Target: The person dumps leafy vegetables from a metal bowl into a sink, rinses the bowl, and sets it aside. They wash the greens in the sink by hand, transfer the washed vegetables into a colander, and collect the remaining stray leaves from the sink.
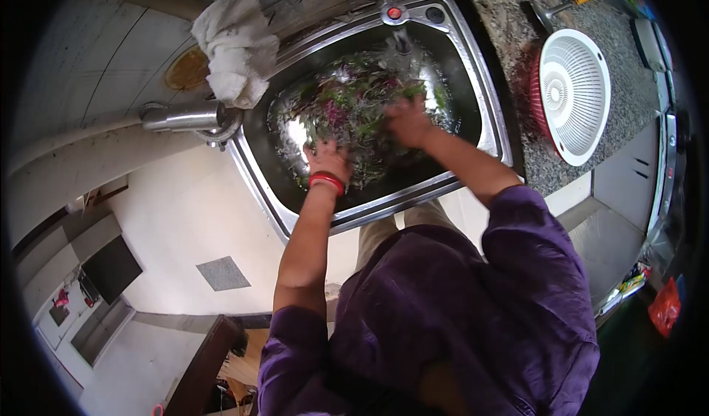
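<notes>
Green and purple leafy vegetables (340, 106) float in water in a metal sink (491, 113). My left hand (329, 159), with a red bangle at the wrist, lies at the near left part of the leaves, fingers spread. My right hand (410, 122) is at the right side of the leaves, its fingers partly in the water and blurred. Whether it grips any leaves cannot be made out. Water runs from the faucet (395, 14) at the far side, beyond my right hand.
Right of the sink, a white colander (574, 95) rests in a red basin (537, 95) on the granite counter (502, 28). A yellow-handled tool (565, 7) lies behind it. A white towel (235, 47) and a metal cylinder (185, 116) are at the left.
</notes>
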### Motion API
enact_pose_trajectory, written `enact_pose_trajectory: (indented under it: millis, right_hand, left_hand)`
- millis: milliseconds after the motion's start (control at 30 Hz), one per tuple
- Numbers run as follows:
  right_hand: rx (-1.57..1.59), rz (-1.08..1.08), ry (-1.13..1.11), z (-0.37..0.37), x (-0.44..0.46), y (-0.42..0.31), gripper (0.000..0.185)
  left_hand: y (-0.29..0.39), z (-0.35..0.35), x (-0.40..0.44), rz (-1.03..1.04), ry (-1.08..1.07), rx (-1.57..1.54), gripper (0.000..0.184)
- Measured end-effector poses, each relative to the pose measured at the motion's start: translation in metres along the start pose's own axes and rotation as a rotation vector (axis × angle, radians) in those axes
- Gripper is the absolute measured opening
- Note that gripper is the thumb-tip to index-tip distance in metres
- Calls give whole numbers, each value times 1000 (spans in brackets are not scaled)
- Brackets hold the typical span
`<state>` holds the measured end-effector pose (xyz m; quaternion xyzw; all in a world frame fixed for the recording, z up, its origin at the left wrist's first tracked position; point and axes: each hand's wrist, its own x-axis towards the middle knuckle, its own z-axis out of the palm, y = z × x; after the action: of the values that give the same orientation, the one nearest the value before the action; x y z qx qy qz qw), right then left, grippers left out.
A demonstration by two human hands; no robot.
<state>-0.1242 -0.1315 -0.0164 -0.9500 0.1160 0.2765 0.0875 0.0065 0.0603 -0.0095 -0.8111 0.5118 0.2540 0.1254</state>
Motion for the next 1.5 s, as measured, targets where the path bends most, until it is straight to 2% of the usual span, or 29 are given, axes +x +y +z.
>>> enact_pose_trajectory:
  millis: [67,133,167,200,233,267,300,333,400,467,533,600,633,667,733,800,867,933,967,1067,1100,1133,1167,1233,1300,1367,1433,1467,1500]
  right_hand:
    - [40,299,-129,-9,2,36,46]
    - [173,484,2,-33,7,23,42]
    - [236,579,71,-43,15,13,40]
    - [151,513,191,-39,29,-11,33]
    - [279,372,235,-38,36,-35,38]
    - [220,156,466,-31,38,-62,36]
    - [262,-129,480,-17,46,-73,32]
    - [182,-95,398,-17,49,-65,33]
    - [26,-35,225,-21,58,-32,37]
    - [402,195,242,-5,71,9,43]
    - [387,563,400,-17,56,-14,44]
    - [307,344,339,-19,38,-60,48]
    - [387,144,160,-28,25,-71,53]
    - [420,3,16,-23,21,-70,55]
    - [197,-60,-23,-22,7,-39,55]
    - [387,76,31,-4,11,9,50]
    - [337,430,33,-10,15,3,47]
    - [139,438,87,-20,9,-51,47]
    - [82,251,3,-25,6,-63,46]
    - [394,6,-215,3,44,-26,40]
    - [255,104,-169,-57,29,-25,28]
    - [341,260,100,-36,50,-5,21]
    - [292,341,125,-63,54,-2,21]
    - [256,269,351,-72,82,-3,31]
    - [497,290,183,-80,124,-37,41]
    - [402,261,35,-98,141,-89,50]
    - [333,118,34,-98,145,-138,62]
    - [262,4,132,-76,155,-157,63]
    - [205,-119,20,-76,148,-166,56]
  left_hand:
    - [-28,-8,0,-253,-102,-101,52]
    - [-25,-8,0,-426,-77,-227,52]
    - [-14,-11,4,-389,-141,-221,52]
    - [3,-9,4,-311,-127,-157,51]
    - [18,-4,7,-196,-149,-52,52]
    - [25,4,9,-78,-171,57,53]
    - [20,10,5,16,-95,-22,55]
    - [12,-17,-1,42,-245,31,56]
    - [-31,9,2,-92,-186,-35,52]
    - [-51,11,1,-321,-90,-190,53]
    - [-17,-14,0,-430,-108,-257,56]
    - [13,-4,7,-274,-118,-146,58]
    - [17,-13,5,-156,-253,-138,59]
    - [10,-11,1,-113,-252,-72,61]
    - [-14,-10,-7,-28,-247,68,63]
    - [-24,-12,-2,-195,-222,-88,68]
    - [-26,-8,-7,-358,-214,-256,73]
    - [0,-7,-5,-101,-216,-166,68]
    - [10,-15,-9,-3,-239,-160,54]
    - [1,3,-11,187,-306,-177,48]
    - [-5,3,-19,177,-194,-206,40]
    - [-12,7,-27,163,-115,-260,38]
    - [-21,12,-33,151,-34,-313,36]
    - [-27,6,-47,86,214,-460,28]
    - [-32,7,-53,22,378,-596,24]
    - [-32,2,-58,-77,540,-767,18]
    - [-36,0,-61,-157,624,-846,16]
    - [-39,3,-62,-182,661,-894,16]
    - [-41,1,-64,-206,665,-895,15]
